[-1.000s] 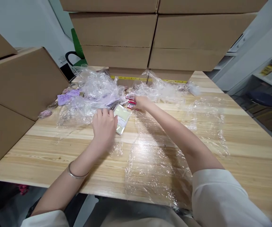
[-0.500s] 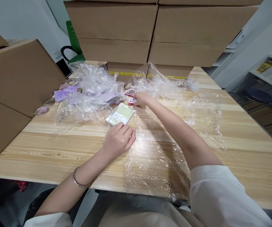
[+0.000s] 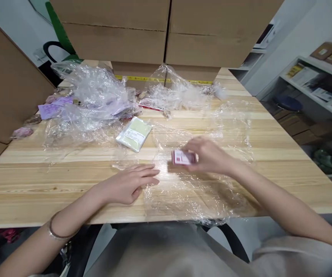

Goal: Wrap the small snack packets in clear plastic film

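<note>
My right hand point(image 3: 208, 156) pinches a small red-and-white packet point(image 3: 183, 157) over the middle of the table, above a spread sheet of clear plastic film point(image 3: 189, 196). The packet's print is too blurred to read. Close to the film's left edge, my left hand point(image 3: 133, 182) lies palm down with its fingers stretched out, holding nothing. Beyond it rests a pale green flat pack point(image 3: 134, 133) with a white printed label, touched by neither hand. Further back, another red-and-white packet point(image 3: 151, 104) lies partly under crumpled clear plastic point(image 3: 180, 94).
A heap of clear plastic wrap point(image 3: 96, 90) with purple packets point(image 3: 50, 109) covers the back left. Large cardboard boxes point(image 3: 114, 42) stand along the far edge, and another box point(image 3: 10, 84) rises at the left. Shelves point(image 3: 322, 92) stand beyond the table's right side.
My right hand has drawn the red-and-white packet back from the pile toward me, over the film. My left hand has uncurled and now lies flat. The view has shifted slightly.
</note>
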`<state>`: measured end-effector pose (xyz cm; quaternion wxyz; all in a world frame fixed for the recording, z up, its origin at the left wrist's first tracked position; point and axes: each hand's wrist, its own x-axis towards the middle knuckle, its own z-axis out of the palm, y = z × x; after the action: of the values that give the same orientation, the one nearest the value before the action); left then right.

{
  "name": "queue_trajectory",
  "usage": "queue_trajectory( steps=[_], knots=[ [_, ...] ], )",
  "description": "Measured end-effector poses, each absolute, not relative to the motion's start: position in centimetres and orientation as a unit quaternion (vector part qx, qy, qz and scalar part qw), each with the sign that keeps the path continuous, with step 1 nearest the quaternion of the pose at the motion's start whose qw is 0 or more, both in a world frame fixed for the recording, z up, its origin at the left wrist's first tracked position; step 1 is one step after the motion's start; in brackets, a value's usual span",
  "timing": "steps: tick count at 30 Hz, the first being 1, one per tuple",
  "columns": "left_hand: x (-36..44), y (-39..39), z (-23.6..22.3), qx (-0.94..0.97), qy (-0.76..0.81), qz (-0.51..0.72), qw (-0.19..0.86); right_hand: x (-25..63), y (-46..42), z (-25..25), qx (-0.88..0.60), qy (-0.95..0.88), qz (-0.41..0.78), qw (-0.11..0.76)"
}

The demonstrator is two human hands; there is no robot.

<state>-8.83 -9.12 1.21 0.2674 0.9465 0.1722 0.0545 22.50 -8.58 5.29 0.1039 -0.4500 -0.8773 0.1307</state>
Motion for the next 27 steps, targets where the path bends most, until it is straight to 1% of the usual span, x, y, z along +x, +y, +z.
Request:
queue_trajectory(
  steps=[2, 5, 7, 9, 11, 14, 16, 19, 22, 23, 25, 27],
  knots=[
    [-8.8, -9.3, 0.8, 0.953, 0.173, 0.056, 0.243, 23.2, -11.7, 2.9, -0.452, -0.876, 0.143, 0.086],
    [-8.1, -9.5, 0.6, 0.964, 0.158, 0.079, 0.198, 24.4, -15.6, 0.4, -0.498, -0.847, 0.131, 0.133],
    [-7.7, -9.7, 0.5, 0.971, 0.134, 0.085, 0.181, 25.9, -18.3, 0.1, -0.515, -0.828, 0.154, 0.161],
    [-7.5, -9.8, 0.4, 0.976, 0.109, 0.073, 0.171, 27.7, -21.2, 0.3, -0.517, -0.818, 0.207, 0.146],
    [-7.6, -9.9, 0.1, 0.979, 0.104, 0.055, 0.166, 29.4, -23.8, 0.4, -0.525, -0.807, 0.246, 0.111],
    [-8.1, -9.9, -0.4, 0.979, 0.104, 0.056, 0.168, 31.1, -26.2, -0.2, -0.546, -0.794, 0.250, 0.098],
    [-8.3, -10.0, -0.9, 0.979, 0.102, 0.080, 0.160, 31.6, -26.6, -0.9, -0.545, -0.791, 0.247, 0.124],
    [-8.2, -10.3, -1.3, 0.977, 0.088, 0.121, 0.152, 31.7, -26.0, -1.4, -0.524, -0.785, 0.259, 0.205],
    [-7.4, -10.7, -1.6, 0.957, 0.070, 0.184, 0.214, 31.5, -24.6, -1.4, -0.516, -0.746, 0.298, 0.296],
    [-7.0, -10.9, -1.6, 0.943, 0.095, 0.212, 0.238, 31.4, -24.0, -1.4, -0.530, -0.721, 0.311, 0.320],
    [-6.2, -11.2, -1.6, 0.902, 0.220, 0.266, 0.261, 31.2, -22.6, -1.5, -0.587, -0.654, 0.318, 0.355],
    [-5.5, -11.3, -1.4, 0.841, 0.380, 0.291, 0.252, 31.2, -21.0, -1.8, -0.658, -0.598, 0.295, 0.350]
  ],
)
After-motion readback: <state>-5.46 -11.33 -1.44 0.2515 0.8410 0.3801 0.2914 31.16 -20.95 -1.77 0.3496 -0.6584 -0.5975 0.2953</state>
